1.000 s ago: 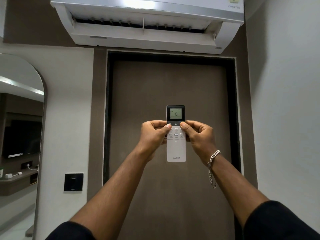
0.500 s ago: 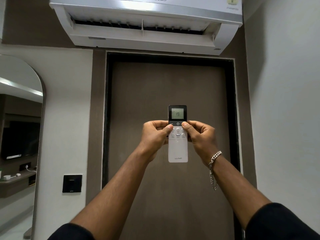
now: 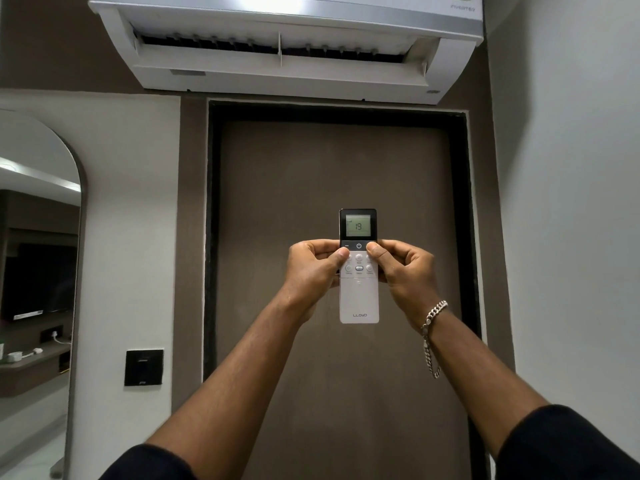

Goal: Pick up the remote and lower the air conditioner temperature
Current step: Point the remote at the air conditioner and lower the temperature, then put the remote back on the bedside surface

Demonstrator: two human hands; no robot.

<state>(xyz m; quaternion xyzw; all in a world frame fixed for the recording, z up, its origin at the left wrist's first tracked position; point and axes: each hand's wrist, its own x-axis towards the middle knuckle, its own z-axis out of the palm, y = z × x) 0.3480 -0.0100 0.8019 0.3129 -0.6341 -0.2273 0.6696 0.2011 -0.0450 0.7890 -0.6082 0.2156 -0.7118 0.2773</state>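
Two dark sleeves [image 3: 571,448] sit at the bottom of the view, and bare forearms reach up and forward from them toward the middle of the picture, the right wrist wearing a silver chain bracelet [image 3: 433,317]. The left hand [image 3: 311,271] and the right hand [image 3: 405,275] are both closed around a slim white remote [image 3: 359,299], which is held upright between them at arm's length, its lower half hanging free below the fingers. Each thumb lies on the upper row of buttons just under the power button, the left thumb near the minus end of the dark strip and the right thumb at the opposite end; whether either is pressing cannot be told. The small screen [image 3: 357,226] at the top of the remote reads 19. Behind the remote stands a brown door [image 3: 332,188] in a dark frame, with a black switch plate [image 3: 143,367] on the pale wall to its left and an arched mirror [image 3: 38,254] farther left. Above the door hangs the white air conditioner [image 3: 287,46], its flap open, and the remote's top end points up toward it. The pickup looks finished and the step in hand is the temperature setting itself. The next move probably calls for the left thumb to press the minus side while the remote stays aimed at the unit, then a glance at the screen to confirm that the number drops.
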